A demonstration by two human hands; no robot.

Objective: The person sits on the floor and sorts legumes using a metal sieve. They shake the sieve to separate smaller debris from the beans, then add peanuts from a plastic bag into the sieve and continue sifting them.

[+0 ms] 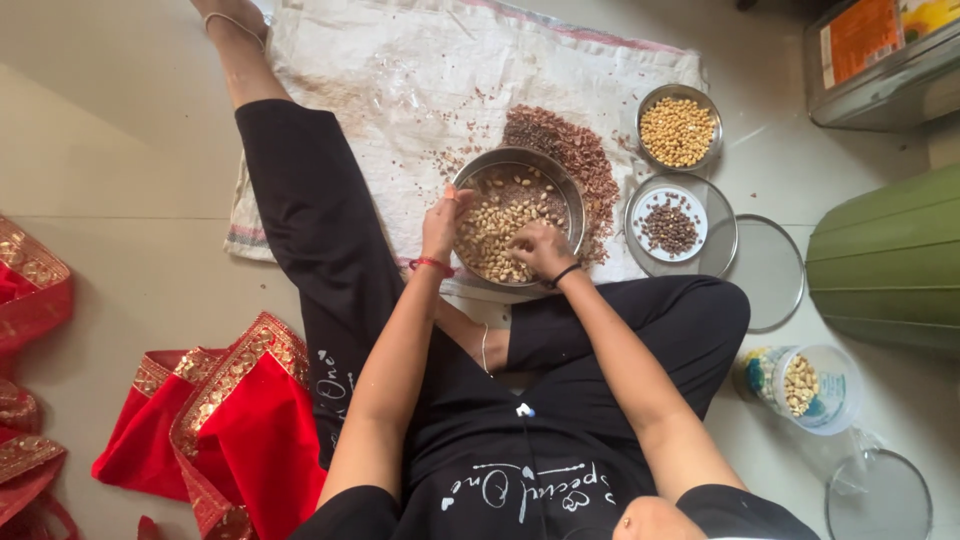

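While you sit on the floor, your left hand (441, 222) grips the rim of the steel bowl (570, 195) on the white sack (400, 80) — your right hand (541, 249) rests curled on the peanuts (492, 228) inside; whether it pinches any, you cannot tell.

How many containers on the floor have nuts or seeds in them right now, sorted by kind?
Large steel bowl of pale peanuts, both hands in it: 1
Small steel bowl of golden peanuts: 1
White plate of dark seeds, on a steel dish: 1
Clear plastic jar lying on its side with peanuts: 1
Total: 4
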